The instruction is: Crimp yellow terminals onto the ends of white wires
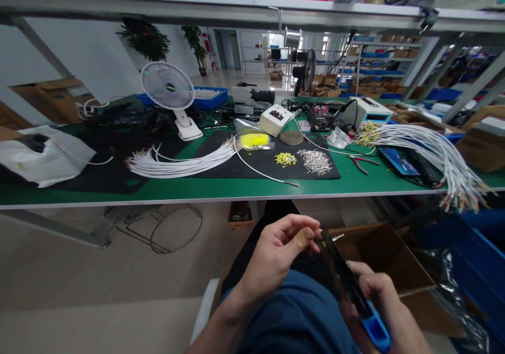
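Blue shirt [292, 317], black trousers [248, 249], tan thumb cover [303, 238]

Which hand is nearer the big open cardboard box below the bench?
Right. The right hand, holding the tool, is beside the box; the left hand is farther left, at the tool's head.

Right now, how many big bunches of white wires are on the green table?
2. One bunch lies left of the little yellow pieces; the other bunch is at the right, its ends poking past the front edge of the table. More could be hidden.
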`<state>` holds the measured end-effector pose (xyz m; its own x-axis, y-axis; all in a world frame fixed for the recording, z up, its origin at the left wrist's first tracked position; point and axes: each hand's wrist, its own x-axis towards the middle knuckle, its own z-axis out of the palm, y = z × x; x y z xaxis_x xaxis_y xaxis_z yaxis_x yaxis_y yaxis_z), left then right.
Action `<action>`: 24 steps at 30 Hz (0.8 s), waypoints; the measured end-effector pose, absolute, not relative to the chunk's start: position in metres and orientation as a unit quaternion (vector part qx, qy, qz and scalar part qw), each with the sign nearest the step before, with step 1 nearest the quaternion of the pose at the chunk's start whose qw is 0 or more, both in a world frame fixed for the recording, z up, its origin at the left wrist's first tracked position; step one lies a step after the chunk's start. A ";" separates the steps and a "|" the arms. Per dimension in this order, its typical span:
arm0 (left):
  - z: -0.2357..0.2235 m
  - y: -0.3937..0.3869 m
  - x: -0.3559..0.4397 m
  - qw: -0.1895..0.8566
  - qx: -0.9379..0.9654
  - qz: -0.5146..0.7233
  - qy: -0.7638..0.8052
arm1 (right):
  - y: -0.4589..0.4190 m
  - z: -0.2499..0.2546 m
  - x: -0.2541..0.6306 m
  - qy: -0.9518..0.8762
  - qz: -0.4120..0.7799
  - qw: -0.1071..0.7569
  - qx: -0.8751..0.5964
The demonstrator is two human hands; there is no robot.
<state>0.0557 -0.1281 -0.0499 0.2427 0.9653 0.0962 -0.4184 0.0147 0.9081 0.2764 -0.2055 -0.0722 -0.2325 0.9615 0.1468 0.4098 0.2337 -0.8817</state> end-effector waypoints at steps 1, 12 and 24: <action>-0.049 -0.130 0.054 0.641 0.452 0.541 0.305 | -0.203 -0.075 0.281 -0.727 0.301 0.366 -0.497; -0.041 -0.140 0.048 0.647 0.451 0.522 0.326 | -0.194 -0.086 0.306 -0.840 -0.008 0.293 -0.456; -0.043 -0.143 0.046 0.643 0.449 0.519 0.342 | -0.192 -0.094 0.307 -0.838 0.019 0.291 -0.461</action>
